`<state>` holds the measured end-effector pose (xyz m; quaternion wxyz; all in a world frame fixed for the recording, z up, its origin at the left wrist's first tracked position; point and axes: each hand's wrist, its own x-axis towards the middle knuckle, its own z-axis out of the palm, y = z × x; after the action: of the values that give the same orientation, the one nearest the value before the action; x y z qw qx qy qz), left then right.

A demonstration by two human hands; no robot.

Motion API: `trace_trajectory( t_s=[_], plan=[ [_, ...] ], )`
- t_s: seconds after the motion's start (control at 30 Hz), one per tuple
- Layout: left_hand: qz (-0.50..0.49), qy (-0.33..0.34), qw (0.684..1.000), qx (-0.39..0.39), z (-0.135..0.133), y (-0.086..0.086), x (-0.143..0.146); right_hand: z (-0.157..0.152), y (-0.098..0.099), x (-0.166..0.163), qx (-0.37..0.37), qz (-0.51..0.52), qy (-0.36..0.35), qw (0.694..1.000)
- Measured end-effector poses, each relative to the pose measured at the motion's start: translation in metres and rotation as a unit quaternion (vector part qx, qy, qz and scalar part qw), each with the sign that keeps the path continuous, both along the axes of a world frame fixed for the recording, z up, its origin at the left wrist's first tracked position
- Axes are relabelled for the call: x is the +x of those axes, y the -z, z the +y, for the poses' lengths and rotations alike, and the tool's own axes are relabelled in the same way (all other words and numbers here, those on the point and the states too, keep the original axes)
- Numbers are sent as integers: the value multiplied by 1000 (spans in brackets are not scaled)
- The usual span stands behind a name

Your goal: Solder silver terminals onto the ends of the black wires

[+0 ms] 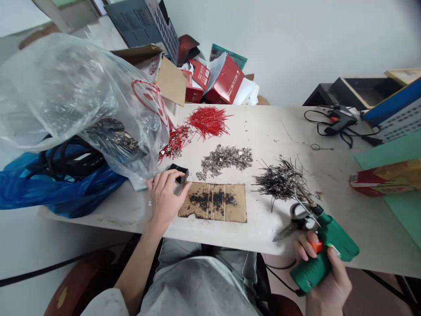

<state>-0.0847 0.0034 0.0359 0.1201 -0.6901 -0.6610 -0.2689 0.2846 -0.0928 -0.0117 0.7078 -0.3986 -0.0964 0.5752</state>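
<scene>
My right hand [324, 274] is wrapped round a green soldering gun [340, 239] with an orange trigger. Its metal tip points up and left, close to a pile of black wires with metal terminals [279, 177]. Scissors [287, 229] lie just left of the gun, partly hidden by it. At the left, my left hand [166, 195] has its fingertips closed on a small black block [180, 175], partly covered by the fingers. A scorched piece of cardboard [238, 204] lies beside that hand, with a heap of small metal terminals [226, 160] behind it.
Red wires [208, 122] lie at the back, with red wires on terminals [177, 140] nearby. A clear plastic bag [108, 101] and blue bag [66, 204] crowd the left side. A black corded tool [340, 120] and a red-and-tan box [384, 176] are at the right.
</scene>
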Motion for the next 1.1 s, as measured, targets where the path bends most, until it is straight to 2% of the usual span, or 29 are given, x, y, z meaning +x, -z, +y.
trace_trajectory(
  t_s=[0.33,1.1],
  plan=[
    [8,-63,998,4,10,11,7,0,-1,0,-2,-4,1,1000],
    [17,-62,998,18,18,14,6,3,2,0,1,-11,2,1000]
  ],
)
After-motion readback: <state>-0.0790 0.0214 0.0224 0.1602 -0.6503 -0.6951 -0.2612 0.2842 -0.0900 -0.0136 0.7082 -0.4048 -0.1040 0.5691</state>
